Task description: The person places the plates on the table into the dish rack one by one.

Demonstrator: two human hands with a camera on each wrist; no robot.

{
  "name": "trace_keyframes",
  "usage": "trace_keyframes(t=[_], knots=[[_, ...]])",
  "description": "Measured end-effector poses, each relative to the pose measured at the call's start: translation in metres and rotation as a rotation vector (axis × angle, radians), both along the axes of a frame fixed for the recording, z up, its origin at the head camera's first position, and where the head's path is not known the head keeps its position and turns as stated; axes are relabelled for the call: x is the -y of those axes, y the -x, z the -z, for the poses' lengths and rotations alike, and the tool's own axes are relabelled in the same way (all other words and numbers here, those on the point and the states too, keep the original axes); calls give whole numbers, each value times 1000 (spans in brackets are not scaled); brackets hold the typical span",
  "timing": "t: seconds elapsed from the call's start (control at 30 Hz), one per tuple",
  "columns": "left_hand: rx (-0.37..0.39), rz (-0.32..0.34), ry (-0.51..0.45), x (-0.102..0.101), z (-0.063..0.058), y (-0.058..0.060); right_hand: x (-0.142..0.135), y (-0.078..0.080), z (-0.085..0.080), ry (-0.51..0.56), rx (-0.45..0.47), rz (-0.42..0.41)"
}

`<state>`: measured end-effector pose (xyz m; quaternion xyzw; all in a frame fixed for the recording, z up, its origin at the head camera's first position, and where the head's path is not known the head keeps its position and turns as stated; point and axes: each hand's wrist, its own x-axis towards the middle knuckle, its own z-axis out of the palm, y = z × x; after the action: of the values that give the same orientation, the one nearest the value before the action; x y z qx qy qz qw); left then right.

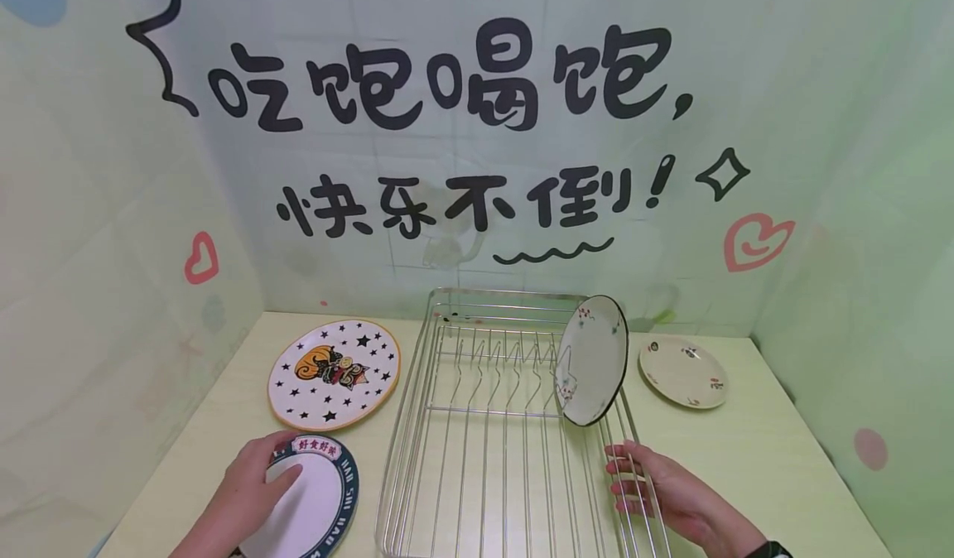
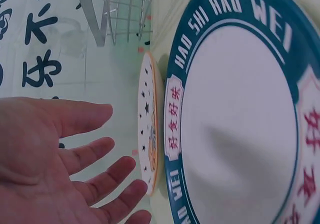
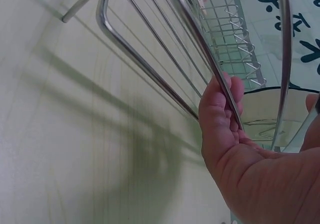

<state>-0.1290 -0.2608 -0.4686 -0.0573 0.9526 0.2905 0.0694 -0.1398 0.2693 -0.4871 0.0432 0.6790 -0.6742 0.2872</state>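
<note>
My left hand (image 1: 249, 479) hovers over the left edge of a white plate (image 1: 313, 496) with a dark teal lettered rim, its fingers spread and relaxed. In the left wrist view the palm and fingers show with nothing in them, beside that plate. My right hand (image 1: 674, 496) grips the right side of a silver wire dish rack (image 1: 514, 294), its fingers curled round a side rail, as the right wrist view shows. In the rack's back right part a white plate with a thin black rim (image 1: 596, 355) leans upright among the wire dividers.
Behind the teal-rimmed plate lies a white plate with black stars, a squirrel-like picture and an orange rim (image 1: 335, 376). A small cream plate (image 1: 683, 373) lies right of the rack. A printed curtain (image 1: 477, 144) hangs behind and at the sides of the pale wooden table (image 1: 775, 459).
</note>
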Motion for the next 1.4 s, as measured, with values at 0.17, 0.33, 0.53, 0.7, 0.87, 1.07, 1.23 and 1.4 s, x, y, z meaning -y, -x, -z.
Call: trace_keyframes(t=[0.17,0.33,0.53,0.7,0.87,1.07,1.23,1.4], knots=[[62,-35,92,18,10,-2,0,1,-1,3,2,4],[120,-67,178,33,19,-8,1,1,-1,5,4,0],[265,-180,218,43,27,-10,1,2,-2,4,1,5],[337,-213,219,49,31,-15,2,2,-2,7,0,3],[364,-209,194,55,36,-17,1,1,-2,18,0,-10],[343,-150,79,66,46,-14,0,1,-1,23,2,-12],[358,-187,-94,75,54,-13,1,0,-1,12,6,-10],[349,-236,-159,82,57,-14,0,-1,0,11,4,-7]])
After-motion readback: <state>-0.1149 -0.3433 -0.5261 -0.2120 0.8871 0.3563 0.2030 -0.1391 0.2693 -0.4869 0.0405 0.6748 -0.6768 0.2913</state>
